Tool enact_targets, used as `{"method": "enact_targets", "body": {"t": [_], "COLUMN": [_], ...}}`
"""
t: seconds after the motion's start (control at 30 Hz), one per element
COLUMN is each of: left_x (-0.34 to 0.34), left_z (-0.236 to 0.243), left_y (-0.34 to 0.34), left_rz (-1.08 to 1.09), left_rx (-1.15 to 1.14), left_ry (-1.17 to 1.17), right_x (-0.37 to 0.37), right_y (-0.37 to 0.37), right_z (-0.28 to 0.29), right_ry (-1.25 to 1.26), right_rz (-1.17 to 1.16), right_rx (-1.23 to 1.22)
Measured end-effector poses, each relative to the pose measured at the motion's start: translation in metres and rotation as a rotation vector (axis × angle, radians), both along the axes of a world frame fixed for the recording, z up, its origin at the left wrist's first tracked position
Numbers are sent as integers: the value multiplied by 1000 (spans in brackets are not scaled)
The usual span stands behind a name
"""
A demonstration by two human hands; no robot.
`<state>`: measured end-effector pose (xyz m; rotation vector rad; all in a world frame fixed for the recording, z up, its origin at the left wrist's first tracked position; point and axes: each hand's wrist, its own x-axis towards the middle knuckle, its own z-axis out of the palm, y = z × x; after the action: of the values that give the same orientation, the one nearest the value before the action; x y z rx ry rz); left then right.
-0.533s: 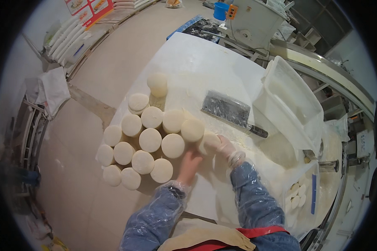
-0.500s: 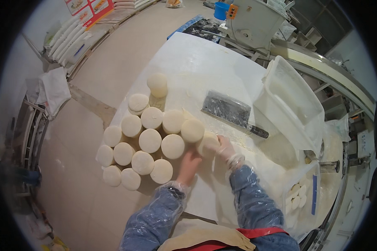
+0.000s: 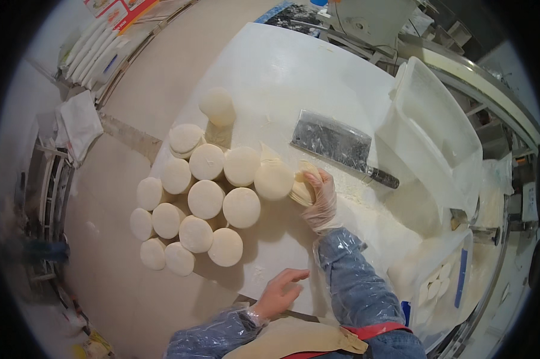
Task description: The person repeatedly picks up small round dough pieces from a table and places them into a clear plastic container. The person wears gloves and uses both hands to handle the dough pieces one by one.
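My right hand (image 3: 322, 200), in a clear plastic glove, grips a small stack of thin round dough wrappers (image 3: 302, 184), its thumb over the top and the fingers along the side. Those wrappers stand tilted beside a taller stack of dough rounds (image 3: 274, 181). Close to the table's near edge hangs my left hand (image 3: 279, 292), with nothing in it and its fingers apart, stretched to the right. Several more stacks of pale dough rounds (image 3: 206, 200) crowd the left part of the white table (image 3: 282, 66).
A floury cleaver (image 3: 331, 139) lies beyond my right hand, handle pointing right. Further right stands a large white plastic tub (image 3: 440, 131). At the lower right, a clear box (image 3: 464, 257) contains small dough pieces (image 3: 436, 284). White sacks (image 3: 89, 57) are stacked at the far left.
My left hand has drawn back from the stacks toward me. My right hand has lifted and tilted the small stack of wrappers. The view has shifted slightly.
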<state>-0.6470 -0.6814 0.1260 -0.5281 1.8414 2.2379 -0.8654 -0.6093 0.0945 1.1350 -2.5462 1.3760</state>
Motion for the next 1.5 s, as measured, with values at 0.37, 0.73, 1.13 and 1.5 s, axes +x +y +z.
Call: {"method": "enact_targets", "body": {"t": [0.37,0.73,1.13,1.5], "left_x": [7,21,44,-20], "left_z": [2,5,24,9], "left_y": [-5,-8,-13,3], "left_rz": [99,160,140,320], "left_rx": [-12,46,-43,60], "left_ry": [-14,-167,-100,70], "right_x": [21,39,51,145], "right_y": [22,10,-7,82], "right_z": [-16,-8,4,22], "right_ry": [58,-99,-9,-769], "right_rz": [-45,-21,-96,-296], "right_rx": [-49,11,59,-226]}}
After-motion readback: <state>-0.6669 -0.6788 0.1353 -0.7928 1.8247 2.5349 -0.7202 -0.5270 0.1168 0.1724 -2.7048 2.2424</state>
